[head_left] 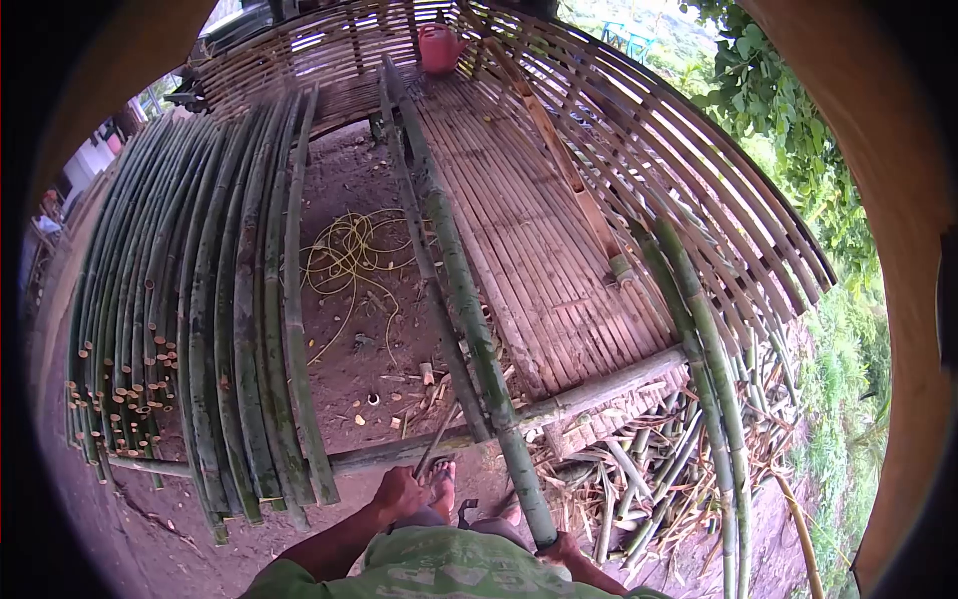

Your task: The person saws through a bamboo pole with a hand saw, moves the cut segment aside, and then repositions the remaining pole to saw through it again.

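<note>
My left hand [401, 495] is closed around the handle of a long thin blade [435, 442] that points up and away from me. My right hand [562, 551] grips the near end of a thick green bamboo pole [467, 290]. This pole runs away from me, resting across a horizontal bamboo beam [589, 397]. Beside it on the left lies a darker bamboo piece [436, 295].
Many bamboo poles [210, 290] lie at the left. A slatted bamboo platform [529, 240] holds a red watering can [439, 48]. Yellow cord [349, 255] lies coiled on the ground. Cut bamboo scraps [649, 469] are heaped beside two upright-leaning poles [711, 399].
</note>
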`<state>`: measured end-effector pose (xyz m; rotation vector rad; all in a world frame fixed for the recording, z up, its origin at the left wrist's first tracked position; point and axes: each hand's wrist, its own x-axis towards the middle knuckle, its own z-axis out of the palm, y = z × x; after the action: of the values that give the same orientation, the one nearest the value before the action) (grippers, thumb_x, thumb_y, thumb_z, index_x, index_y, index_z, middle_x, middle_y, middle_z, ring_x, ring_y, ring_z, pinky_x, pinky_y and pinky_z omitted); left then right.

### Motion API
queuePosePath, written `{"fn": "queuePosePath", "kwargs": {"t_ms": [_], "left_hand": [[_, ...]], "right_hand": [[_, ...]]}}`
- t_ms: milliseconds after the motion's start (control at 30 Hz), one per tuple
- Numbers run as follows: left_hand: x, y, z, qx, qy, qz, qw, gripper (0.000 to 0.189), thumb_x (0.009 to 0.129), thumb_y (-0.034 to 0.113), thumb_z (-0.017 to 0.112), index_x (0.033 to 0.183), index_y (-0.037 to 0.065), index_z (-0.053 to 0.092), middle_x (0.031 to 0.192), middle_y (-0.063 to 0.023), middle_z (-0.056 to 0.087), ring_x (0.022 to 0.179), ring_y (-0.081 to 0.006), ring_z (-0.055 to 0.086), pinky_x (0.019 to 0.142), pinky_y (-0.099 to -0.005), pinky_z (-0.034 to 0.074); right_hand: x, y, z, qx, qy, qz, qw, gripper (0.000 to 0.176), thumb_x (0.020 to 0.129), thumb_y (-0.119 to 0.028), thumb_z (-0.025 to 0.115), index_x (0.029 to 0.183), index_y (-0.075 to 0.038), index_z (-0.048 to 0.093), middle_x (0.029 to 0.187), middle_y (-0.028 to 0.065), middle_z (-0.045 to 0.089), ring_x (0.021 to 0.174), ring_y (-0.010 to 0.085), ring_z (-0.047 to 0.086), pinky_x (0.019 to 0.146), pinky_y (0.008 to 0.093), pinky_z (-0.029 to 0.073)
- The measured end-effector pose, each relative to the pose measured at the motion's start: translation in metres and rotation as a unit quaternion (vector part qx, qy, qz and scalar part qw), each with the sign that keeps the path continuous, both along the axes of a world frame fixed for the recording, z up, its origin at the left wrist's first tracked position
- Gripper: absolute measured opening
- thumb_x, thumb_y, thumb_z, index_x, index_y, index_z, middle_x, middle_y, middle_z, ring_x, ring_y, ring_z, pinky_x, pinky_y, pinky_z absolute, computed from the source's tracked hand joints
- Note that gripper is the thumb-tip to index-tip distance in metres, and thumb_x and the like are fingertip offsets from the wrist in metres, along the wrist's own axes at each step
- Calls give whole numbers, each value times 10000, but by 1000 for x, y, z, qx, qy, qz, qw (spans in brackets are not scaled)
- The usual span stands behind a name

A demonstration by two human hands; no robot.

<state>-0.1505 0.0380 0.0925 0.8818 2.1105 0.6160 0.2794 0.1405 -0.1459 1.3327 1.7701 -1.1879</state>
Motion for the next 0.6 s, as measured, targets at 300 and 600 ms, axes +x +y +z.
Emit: {"fn": "queuePosePath", "kwargs": {"t_ms": [300, 600], "left_hand": [[-11, -2, -2, -7, 0, -23, 1000, 288, 652, 261, 674, 754, 0, 607, 688, -208, 626, 651, -352, 634, 623, -422, 498], [-44, -14, -13, -12, -7, -53, 998, 303, 684, 289, 654, 784, 4, 624, 740, -241, 636, 703, -393, 644, 654, -453, 501]], "right_hand": [[-137, 119, 138, 65, 53, 10, 996, 539, 501, -419, 830, 865, -37, 717, 818, 142, 706, 748, 258, 684, 705, 362, 555], [-163, 101, 107, 158, 21, 25, 987, 655, 503, -417, 821, 973, 11, 666, 886, 196, 686, 848, 315, 674, 768, 396, 545]]}}
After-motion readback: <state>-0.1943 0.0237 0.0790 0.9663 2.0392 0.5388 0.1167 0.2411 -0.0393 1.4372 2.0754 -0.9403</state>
